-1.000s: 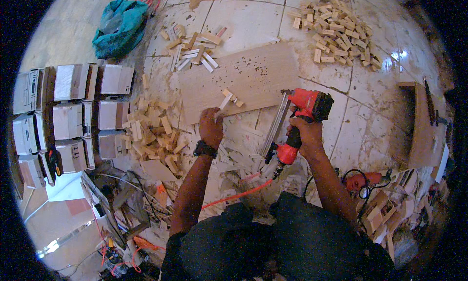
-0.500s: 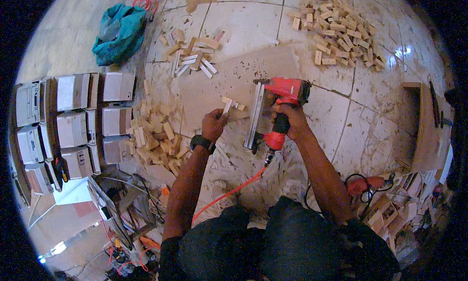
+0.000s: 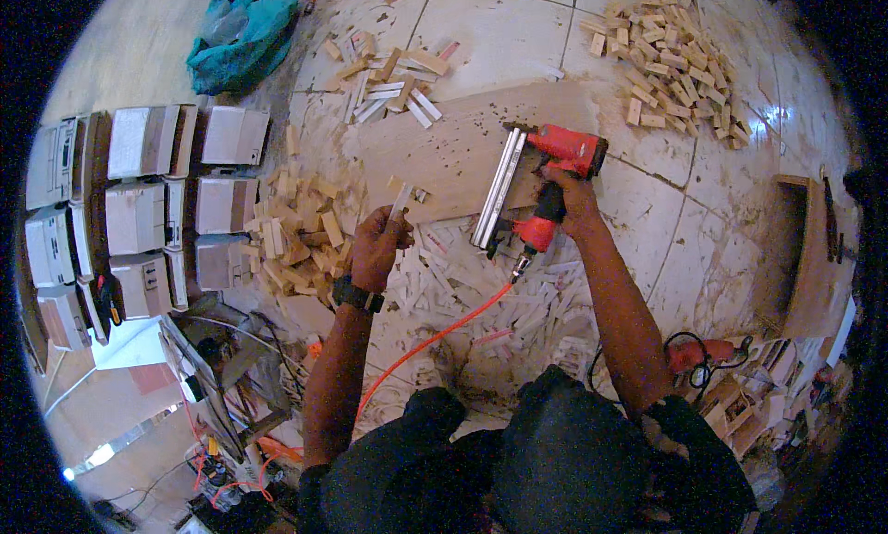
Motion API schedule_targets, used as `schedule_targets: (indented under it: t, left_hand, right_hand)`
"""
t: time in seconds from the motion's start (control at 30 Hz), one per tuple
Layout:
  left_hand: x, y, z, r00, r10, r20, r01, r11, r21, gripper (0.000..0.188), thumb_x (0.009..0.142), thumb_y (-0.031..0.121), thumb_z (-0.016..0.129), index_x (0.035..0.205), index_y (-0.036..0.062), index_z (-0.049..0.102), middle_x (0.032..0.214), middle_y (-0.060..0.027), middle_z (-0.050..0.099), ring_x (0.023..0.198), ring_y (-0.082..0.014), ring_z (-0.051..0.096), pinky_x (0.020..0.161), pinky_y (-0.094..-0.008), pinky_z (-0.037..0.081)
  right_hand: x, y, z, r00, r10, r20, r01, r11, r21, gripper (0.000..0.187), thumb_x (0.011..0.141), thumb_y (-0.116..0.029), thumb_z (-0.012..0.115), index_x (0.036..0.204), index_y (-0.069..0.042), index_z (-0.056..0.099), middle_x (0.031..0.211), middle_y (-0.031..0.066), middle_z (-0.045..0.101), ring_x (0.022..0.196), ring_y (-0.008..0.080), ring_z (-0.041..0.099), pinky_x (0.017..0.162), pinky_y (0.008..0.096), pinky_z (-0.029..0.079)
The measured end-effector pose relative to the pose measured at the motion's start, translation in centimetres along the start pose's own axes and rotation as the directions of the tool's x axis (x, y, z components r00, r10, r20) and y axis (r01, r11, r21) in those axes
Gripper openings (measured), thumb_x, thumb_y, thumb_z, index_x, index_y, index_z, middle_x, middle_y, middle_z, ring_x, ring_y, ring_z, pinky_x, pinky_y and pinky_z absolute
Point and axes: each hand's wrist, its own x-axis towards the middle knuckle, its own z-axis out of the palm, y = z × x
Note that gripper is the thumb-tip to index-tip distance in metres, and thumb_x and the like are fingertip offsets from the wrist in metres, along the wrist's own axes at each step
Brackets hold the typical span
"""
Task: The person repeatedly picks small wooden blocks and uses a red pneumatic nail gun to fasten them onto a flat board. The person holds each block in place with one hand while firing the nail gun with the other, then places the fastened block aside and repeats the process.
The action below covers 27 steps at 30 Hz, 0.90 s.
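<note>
Shifting left since the earlier frame, the left hand (image 3: 375,245) is pinching a strip's (image 3: 400,201) near end over the board's (image 3: 430,168) near-left corner, apparently for steadiness; the right hand (image 3: 575,199) is curling tightly round the nailer (image 3: 549,204), likely keeping it clear.

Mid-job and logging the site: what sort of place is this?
Probably a woodworking shop: the right hand holds a red-and-black nail gun on an orange hose, and small pale rectangular wooden blocks lie heaped on the dirty white tiled floor.
</note>
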Motion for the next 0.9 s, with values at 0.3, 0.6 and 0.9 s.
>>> schedule_targets:
  t: [0.3,0.6,0.9]
  left_hand:
    - [6.3,-6.9,-0.8,0.916,0.387,-0.105,-0.28,0.805,0.523,0.028,0.084,0.021,0.059,0.105,0.0029,0.058,0.097,-0.0137,0.061,0.089,-0.0257,0.058,0.076,-0.0389,0.048]
    - [3.0,-7.6,3.9,0.683,0.539,0.493,-0.64,0.118,0.759,0.033,0.08,0.012,0.053,0.112,0.0055,0.055,0.099,-0.0097,0.057,0.091,-0.0275,0.055,0.073,-0.039,0.048]
    - [2.9,-8.0,4.4,0.624,0.512,0.59,-0.728,0.107,0.677,0.04,0.081,0.008,0.048,0.121,0.0042,0.048,0.111,-0.0118,0.057,0.094,-0.0289,0.059,0.075,-0.0411,0.05]
  right_hand:
    - [0.5,0.2,0.2,1.0,0.018,-0.01,-0.017,0.998,0.062,0.018,0.076,-0.008,0.067,0.09,-0.005,0.056,0.072,0.0073,0.06,0.057,0.0193,0.059,0.055,0.0348,0.053]
    - [0.0,1.4,0.7,0.971,-0.074,-0.227,0.071,0.997,-0.022,0.018,0.074,-0.01,0.071,0.088,-0.005,0.06,0.071,0.0066,0.061,0.059,0.0194,0.06,0.055,0.0349,0.052]
    - [-0.9,0.2,0.4,0.978,0.015,-0.208,-0.014,1.0,0.008,0.019,0.075,-0.01,0.071,0.09,-0.004,0.062,0.076,0.0064,0.063,0.064,0.0196,0.062,0.059,0.0353,0.053]
